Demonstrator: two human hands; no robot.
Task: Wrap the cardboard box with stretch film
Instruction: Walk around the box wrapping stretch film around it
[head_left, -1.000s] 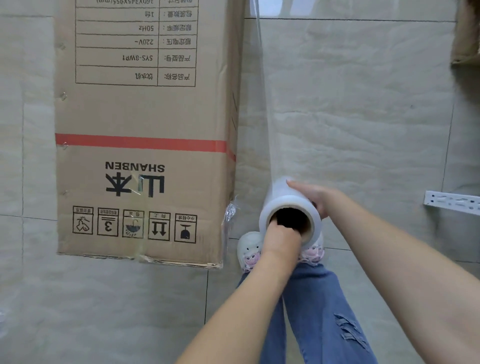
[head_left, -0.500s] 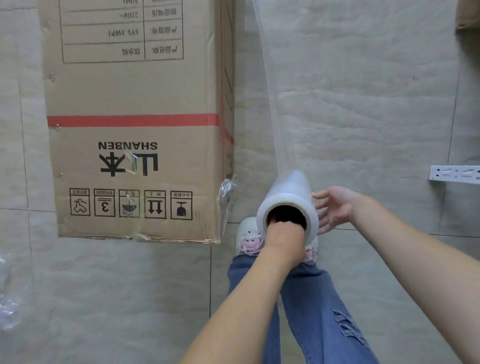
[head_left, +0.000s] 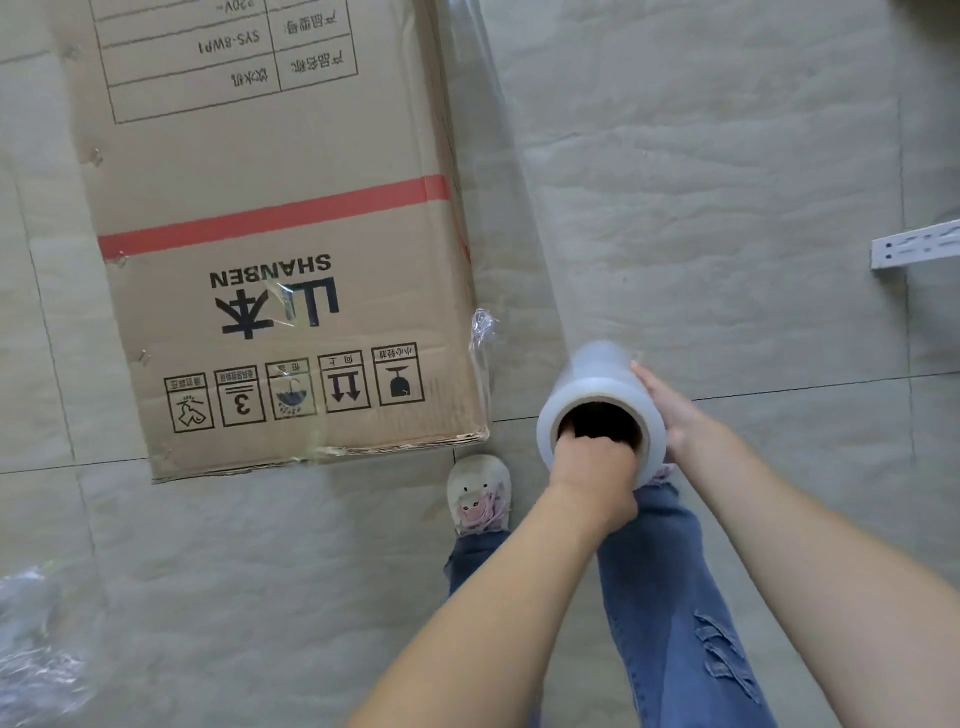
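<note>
I see the cardboard box (head_left: 280, 249) lying on the tiled floor (head_left: 701, 197); the stretch film roll (head_left: 602, 400) is right of it; left hand (head_left: 592, 462) fingers curl into its core; right hand (head_left: 670, 410) presses flat, fingers straight.

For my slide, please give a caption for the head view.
Left hand grips the film roll by its core, right hand steadies it beside the box.

The cardboard box (head_left: 280, 249) lay on the floor (head_left: 727, 208) to the left, with the stretch film roll (head_left: 597, 395) just right of its near corner. The left hand (head_left: 592, 467) sat in the roll's near end, the right hand (head_left: 670, 410) against its right side, and a shoe (head_left: 480, 491) below the box corner.
</note>
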